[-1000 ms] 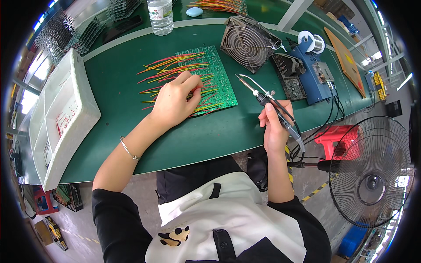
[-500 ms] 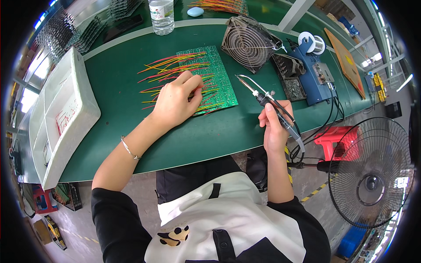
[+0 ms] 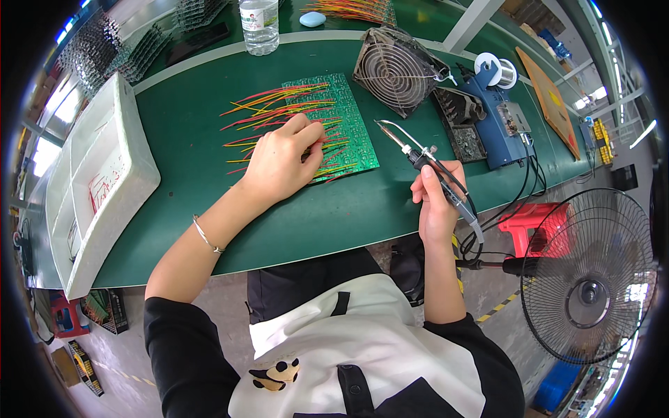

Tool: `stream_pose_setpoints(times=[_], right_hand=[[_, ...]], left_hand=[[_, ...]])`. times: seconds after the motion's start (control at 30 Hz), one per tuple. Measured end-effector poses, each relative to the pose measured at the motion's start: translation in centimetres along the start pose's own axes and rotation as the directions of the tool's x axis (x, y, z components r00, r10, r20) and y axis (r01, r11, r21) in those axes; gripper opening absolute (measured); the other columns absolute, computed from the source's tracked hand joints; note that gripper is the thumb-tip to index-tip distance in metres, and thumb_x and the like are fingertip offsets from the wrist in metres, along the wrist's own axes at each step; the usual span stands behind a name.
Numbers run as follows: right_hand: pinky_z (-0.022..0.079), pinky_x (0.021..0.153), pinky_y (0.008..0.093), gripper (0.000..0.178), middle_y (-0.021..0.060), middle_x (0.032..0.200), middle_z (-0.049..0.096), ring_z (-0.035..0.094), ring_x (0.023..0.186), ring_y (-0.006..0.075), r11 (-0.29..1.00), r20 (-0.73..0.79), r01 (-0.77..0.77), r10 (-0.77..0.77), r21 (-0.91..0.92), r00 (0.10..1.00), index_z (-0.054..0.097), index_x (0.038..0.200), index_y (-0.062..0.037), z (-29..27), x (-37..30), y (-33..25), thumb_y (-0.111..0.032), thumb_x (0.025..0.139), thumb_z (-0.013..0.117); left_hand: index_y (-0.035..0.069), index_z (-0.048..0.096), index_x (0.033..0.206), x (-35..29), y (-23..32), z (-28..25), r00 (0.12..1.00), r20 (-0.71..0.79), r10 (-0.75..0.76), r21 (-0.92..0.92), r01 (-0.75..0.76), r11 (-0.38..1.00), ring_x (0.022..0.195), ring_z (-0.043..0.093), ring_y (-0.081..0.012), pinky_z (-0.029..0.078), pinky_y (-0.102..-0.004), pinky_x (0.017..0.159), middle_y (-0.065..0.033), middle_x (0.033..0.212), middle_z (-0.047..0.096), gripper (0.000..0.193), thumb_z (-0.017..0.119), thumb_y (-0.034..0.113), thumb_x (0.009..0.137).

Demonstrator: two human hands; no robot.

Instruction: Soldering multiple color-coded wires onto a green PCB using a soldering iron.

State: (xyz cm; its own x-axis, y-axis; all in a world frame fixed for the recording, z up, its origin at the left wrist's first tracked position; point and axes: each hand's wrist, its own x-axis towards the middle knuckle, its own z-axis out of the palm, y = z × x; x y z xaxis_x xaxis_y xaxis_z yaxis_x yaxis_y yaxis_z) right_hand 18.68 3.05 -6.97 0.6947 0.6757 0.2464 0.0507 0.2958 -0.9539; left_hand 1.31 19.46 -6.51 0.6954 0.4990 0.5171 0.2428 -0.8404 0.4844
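Note:
A green circuit board (image 3: 355,132) lies on the bench, with red and yellow wires (image 3: 254,97) in rows reaching out past its left side. My left hand (image 3: 282,157) rests over the wires and the board's lower left part. Its thumb and forefinger are closed together among the wire ends; whatever is between the fingertips is hidden. In my right hand (image 3: 440,191) is a soldering iron (image 3: 418,157), gripped by its handle like a pen. The iron's tip points up and left, to the right of the board and apart from it.
A square fan (image 3: 396,73) stands behind the board. Right of it are an iron stand (image 3: 460,122) and a blue soldering station (image 3: 498,115) with a solder spool (image 3: 507,72). A white divided tray (image 3: 104,181) sits left, a water bottle (image 3: 259,28) behind. A round fan (image 3: 591,279) stands at right.
Barely anything differs. The whole view has shifted very slightly; both hands keep their places, the left at the wires and the right round the soldering iron.

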Motion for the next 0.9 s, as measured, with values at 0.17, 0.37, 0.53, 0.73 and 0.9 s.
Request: stream_pose_setpoints(times=[0.17,0.37,0.53,0.73,0.9], right_hand=[[0.039,0.045,0.0201,0.018,0.0085,0.061,0.057,0.049,0.047,0.0090,1.000,0.031,-0.013,0.012,0.018,0.999,0.046,0.085,-0.0027,-0.04,-0.09,-0.19,-0.010,0.082,0.062],[0.040,0.045,0.0192,0.018,0.0096,0.061,0.058,0.052,0.048,0.0095,0.995,0.147,-0.055,0.067,-0.084,0.987,0.046,0.083,-0.0019,0.46,0.11,-0.58,-0.011,0.082,0.062],[0.042,0.046,0.0194,0.019,0.0098,0.063,0.059,0.053,0.049,0.0096,0.995,0.155,-0.068,0.078,-0.072,0.985,0.047,0.083,-0.0014,0.49,0.24,-0.58,-0.012,0.082,0.062],[0.041,0.047,0.0211,0.016,0.0108,0.062,0.057,0.051,0.047,0.0117,0.987,0.164,-0.076,0.099,-0.142,0.981,0.045,0.083,-0.0021,0.86,0.13,-0.56,-0.010,0.082,0.059],[0.042,0.047,0.0211,0.017,0.0105,0.061,0.057,0.051,0.047,0.0113,0.986,0.164,-0.060,0.085,-0.153,0.983,0.045,0.083,-0.0022,0.78,0.08,-0.69,-0.010,0.082,0.060]], left_hand=[[0.002,0.054,0.077,-0.03,0.08,-0.09,1.000,-0.006,0.006,0.000,-0.006,1.000,0.057,0.056,-0.0240,0.046,-0.0316,0.049,-0.0090,0.075,0.052,0.006,0.058,0.000,0.073],[0.003,0.053,0.077,-0.05,-0.18,0.14,0.999,-0.018,0.033,-0.030,-0.034,0.999,0.053,0.053,-0.0277,0.044,-0.0367,0.047,-0.0091,0.073,0.049,0.006,0.056,0.001,0.071],[0.002,0.054,0.077,0.01,-0.07,0.03,0.999,-0.011,0.038,-0.014,-0.038,0.999,0.056,0.056,-0.0229,0.046,-0.0308,0.049,-0.0086,0.074,0.052,0.005,0.058,0.000,0.073],[0.002,0.055,0.077,-0.19,-0.18,-0.05,1.000,0.007,0.015,-0.013,-0.015,1.000,0.056,0.055,-0.0224,0.046,-0.0308,0.049,-0.0086,0.074,0.052,0.005,0.057,0.000,0.073],[0.002,0.055,0.077,-0.10,-0.06,-0.01,1.000,0.012,0.026,-0.004,-0.026,1.000,0.055,0.055,-0.0220,0.045,-0.0310,0.049,-0.0084,0.074,0.051,0.006,0.057,-0.001,0.073]])
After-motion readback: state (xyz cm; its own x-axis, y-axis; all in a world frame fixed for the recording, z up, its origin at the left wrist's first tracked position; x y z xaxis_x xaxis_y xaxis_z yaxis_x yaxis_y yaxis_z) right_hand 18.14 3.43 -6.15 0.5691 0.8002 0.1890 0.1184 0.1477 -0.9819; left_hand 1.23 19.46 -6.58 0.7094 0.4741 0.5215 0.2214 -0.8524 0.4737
